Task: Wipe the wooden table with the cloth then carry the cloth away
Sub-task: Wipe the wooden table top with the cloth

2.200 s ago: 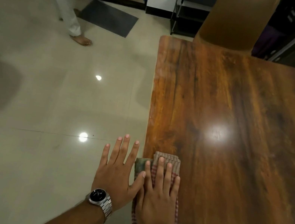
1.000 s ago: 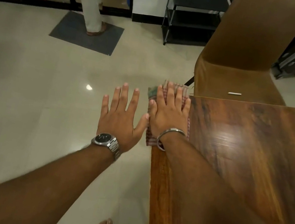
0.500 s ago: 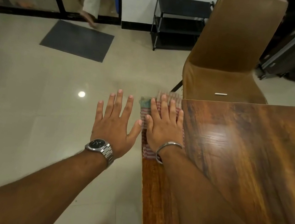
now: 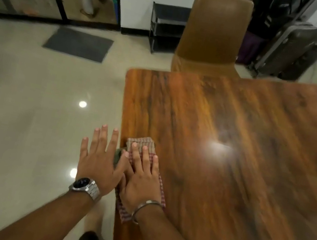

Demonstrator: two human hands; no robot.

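Head view, right hand (image 4: 140,182) flat on cloth (image 4: 144,146) (table (image 4: 252,157) edge)

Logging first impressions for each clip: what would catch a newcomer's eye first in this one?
The glossy wooden table fills the right side, a bright light glare on its top. At its near left edge the right hand presses flat on a folded checked cloth, while the left hand, wearing a steel wristwatch, hovers open over the floor beside it. A brown chair stands at the table's far end.
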